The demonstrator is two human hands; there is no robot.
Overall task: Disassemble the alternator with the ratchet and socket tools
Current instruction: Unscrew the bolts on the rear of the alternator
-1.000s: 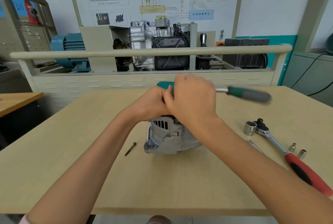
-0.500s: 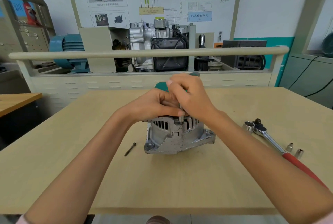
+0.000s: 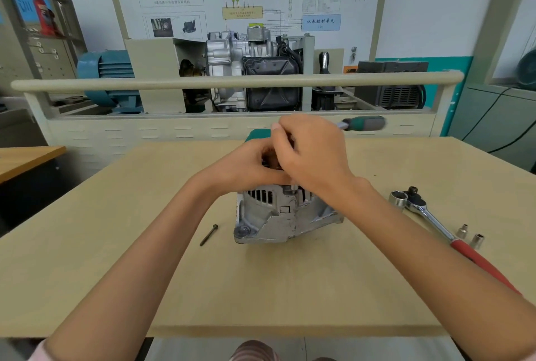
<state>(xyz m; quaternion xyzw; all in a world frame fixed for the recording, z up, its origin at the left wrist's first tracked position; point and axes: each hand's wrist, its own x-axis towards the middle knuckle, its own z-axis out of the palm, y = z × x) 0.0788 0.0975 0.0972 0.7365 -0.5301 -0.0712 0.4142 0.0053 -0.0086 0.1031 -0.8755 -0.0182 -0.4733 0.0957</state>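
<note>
Now, at the bench:
Alternator [image 3: 278, 217]: sits mid-table [image 3: 116, 259], vents facing you, beneath both your hands.
Left hand [image 3: 246, 164]: fingers curled over the alternator's top, steadying it.
Right hand [image 3: 310, 154]: fingers curled round the green-handled ratchet [image 3: 364, 123], its handle jutting right; the socket end meets the housing top.
Loose bolt [image 3: 208, 234]: lies just left of the alternator.
Red-handled ratchet [image 3: 435, 224]: rests well right, with 2 small sockets [image 3: 470, 236] beside it.
</note>
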